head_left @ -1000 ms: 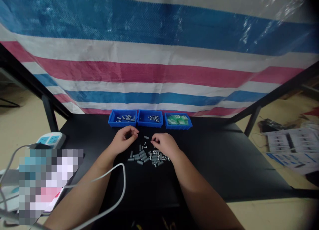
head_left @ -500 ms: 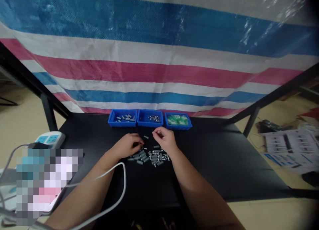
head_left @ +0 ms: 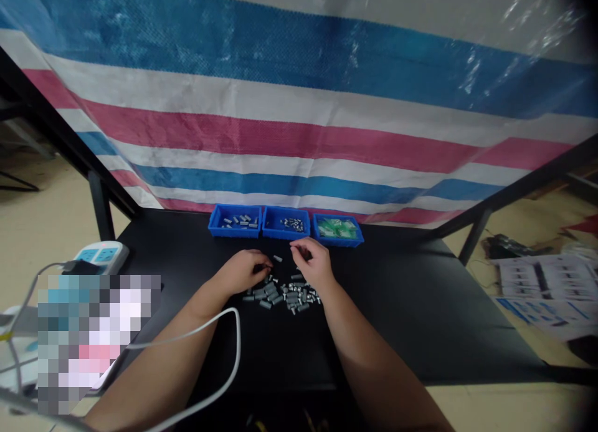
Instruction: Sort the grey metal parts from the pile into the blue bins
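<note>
My left hand (head_left: 242, 272) is closed in a pinch at the left side of a pile of grey metal cylinders (head_left: 267, 293). Thumb and fingertips meet, and anything between them is too small to make out. My right hand (head_left: 316, 267) hovers behind a cluster of small shiny screws (head_left: 299, 295), its fingers also curled into a pinch; I cannot tell what they hold. Between the two hands a single metal cylinder (head_left: 278, 258) lies on the black tabletop (head_left: 392, 307). Screws and cylinders mix toward the right of the pile.
Behind the hands stand three blue bins: the left bin (head_left: 235, 234) has cylinders, the middle bin (head_left: 286, 235) small metal parts, the right bin (head_left: 339, 241) green-and-clear packets. A white cable (head_left: 237, 338) loops over my left forearm. A power strip (head_left: 109, 255) sits at left. Striped sheeting (head_left: 280, 133) hangs behind.
The view has shifted slightly, moving the bins and pile a little rightward in the picture. Both hands keep nearly the same place and pinched shape.
</note>
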Demonstrator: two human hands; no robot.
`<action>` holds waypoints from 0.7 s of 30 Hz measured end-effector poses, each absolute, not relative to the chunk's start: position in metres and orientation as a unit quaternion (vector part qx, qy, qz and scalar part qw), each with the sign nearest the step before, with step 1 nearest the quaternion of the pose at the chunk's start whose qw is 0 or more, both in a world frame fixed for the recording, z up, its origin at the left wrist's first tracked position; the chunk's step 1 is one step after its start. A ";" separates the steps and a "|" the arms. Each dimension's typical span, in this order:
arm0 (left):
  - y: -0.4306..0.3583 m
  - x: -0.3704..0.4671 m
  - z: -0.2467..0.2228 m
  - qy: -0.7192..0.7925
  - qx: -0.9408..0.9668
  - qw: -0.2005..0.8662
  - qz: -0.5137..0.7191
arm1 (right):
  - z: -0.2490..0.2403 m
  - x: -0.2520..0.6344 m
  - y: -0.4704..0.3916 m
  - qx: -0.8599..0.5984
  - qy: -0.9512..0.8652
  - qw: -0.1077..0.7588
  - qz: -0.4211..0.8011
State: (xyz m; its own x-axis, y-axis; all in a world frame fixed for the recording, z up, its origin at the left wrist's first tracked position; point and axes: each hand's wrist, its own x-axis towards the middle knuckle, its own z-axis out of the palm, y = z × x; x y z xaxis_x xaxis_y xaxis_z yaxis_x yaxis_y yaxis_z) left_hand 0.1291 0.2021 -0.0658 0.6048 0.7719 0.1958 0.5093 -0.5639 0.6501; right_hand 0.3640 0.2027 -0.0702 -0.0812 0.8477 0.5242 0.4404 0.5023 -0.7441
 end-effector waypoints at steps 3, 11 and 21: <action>0.203 0.129 -0.068 0.417 0.838 0.260 0.238 | -0.067 0.365 0.201 -0.454 -0.734 0.462 0.204; 0.205 0.128 -0.069 0.532 0.793 0.185 0.232 | -0.073 0.366 0.203 -0.466 -0.743 0.428 0.218; 0.208 0.123 -0.074 0.543 0.765 0.173 0.301 | -0.072 0.369 0.202 -0.473 -0.745 0.424 0.204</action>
State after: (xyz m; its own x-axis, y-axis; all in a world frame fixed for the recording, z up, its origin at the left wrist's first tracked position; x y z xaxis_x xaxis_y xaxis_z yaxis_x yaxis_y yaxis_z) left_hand 0.1228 0.2076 -0.0735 0.2305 0.9341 0.2726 0.7262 -0.3516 0.5907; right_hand 0.3692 0.2021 -0.0721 -0.1924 0.8772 0.4398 0.5316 0.4699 -0.7047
